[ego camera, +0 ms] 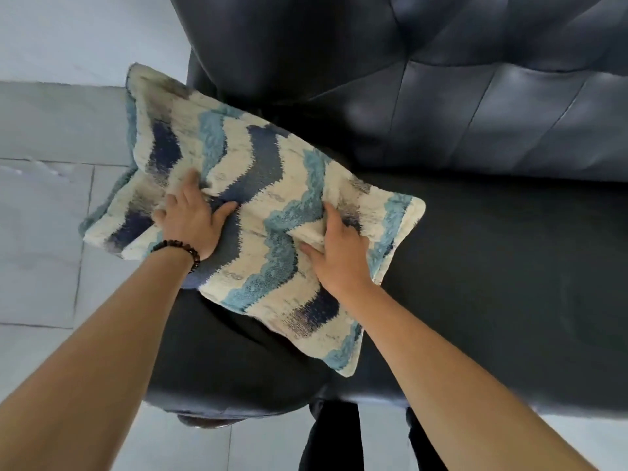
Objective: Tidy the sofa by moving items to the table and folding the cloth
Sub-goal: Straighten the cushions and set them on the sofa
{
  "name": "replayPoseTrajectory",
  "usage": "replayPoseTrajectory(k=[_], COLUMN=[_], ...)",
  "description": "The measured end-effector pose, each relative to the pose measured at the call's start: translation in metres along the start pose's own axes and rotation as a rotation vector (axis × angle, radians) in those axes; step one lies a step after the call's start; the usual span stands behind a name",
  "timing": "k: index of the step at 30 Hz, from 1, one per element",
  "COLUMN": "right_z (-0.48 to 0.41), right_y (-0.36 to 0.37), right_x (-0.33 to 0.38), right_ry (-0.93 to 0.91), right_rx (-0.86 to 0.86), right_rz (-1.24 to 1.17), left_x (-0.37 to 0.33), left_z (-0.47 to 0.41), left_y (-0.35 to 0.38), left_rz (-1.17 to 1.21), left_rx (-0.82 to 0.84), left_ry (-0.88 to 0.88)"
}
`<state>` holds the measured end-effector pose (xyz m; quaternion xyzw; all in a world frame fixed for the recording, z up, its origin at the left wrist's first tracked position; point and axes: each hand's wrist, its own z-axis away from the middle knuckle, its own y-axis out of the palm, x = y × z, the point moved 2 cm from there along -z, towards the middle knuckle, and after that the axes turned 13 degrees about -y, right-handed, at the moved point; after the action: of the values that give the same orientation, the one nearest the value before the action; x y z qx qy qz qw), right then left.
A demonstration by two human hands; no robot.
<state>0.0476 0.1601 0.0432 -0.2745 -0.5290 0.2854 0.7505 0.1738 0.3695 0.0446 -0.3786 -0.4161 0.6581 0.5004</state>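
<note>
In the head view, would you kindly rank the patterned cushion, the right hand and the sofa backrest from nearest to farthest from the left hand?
1. The patterned cushion: gripped by the left hand itself.
2. The right hand: to its right, gripping the same cushion.
3. The sofa backrest: beyond the cushion, upper right.

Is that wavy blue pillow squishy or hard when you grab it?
Probably squishy: the pillow wrinkles where the left hand and right hand pinch it. Likely light for its size, being puffy. Its nubbly cover shouldn't slip much.
</note>
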Motion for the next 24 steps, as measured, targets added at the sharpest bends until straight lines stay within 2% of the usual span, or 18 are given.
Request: replayPoseTrajectory(k=[3,5,7,9,11,13,15,18,20,23,24], right_z=[0.009,0.025,0.049,0.073,0.093,0.108,0.118,0.116,0.1,0.069,0.062], right_y=[-0.028,-0.062,-0.101,-0.141,-0.179,-0.214,-0.244,-0.263,-0.256,-0.23,-0.224], right_x=[0.006,-0.004,-0.025,-0.053,-0.085,-0.117,-0.144,-0.181,-0.208,-0.249,-0.256], right_ry=[0.021,-0.017,-0.126,-0.215,-0.264,-0.307,-0.306,-0.167,-0.032,0.147,0.154], right_rx=[0.034,-0.007,-0.111,-0.208,-0.329,-0.459,-0.602,-0.734,-0.608,-0.141,-0.05], right_rz=[-0.185,-0.183,-0.041,0.201,0.411,0.49,0.567,0.646,0.591,0.386,0.32], left_x=[-0.011,-0.031,-0.059,-0.095,-0.132,-0.17,-0.207,-0.246,-0.259,-0.261,-0.26], left_z=[0.006,0.036,0.081,0.125,0.159,0.184,0.202,0.208,0.199,0.175,0.168], left_y=[-0.034,-0.052,-0.059,-0.051,-0.034,-0.021,-0.014,0.008,0.033,0.064,0.068], left_rz=[0.142,0.282,0.421,0.555,0.673,0.764,0.829,0.803,0.663,0.393,0.294], left_rx=[0.162,0.233,0.253,0.223,0.182,0.12,0.07,0.047,0.113,0.275,0.259], left_ry=[-0.037,0.042,0.159,0.233,0.27,0.275,0.307,0.391,0.402,0.338,0.343])
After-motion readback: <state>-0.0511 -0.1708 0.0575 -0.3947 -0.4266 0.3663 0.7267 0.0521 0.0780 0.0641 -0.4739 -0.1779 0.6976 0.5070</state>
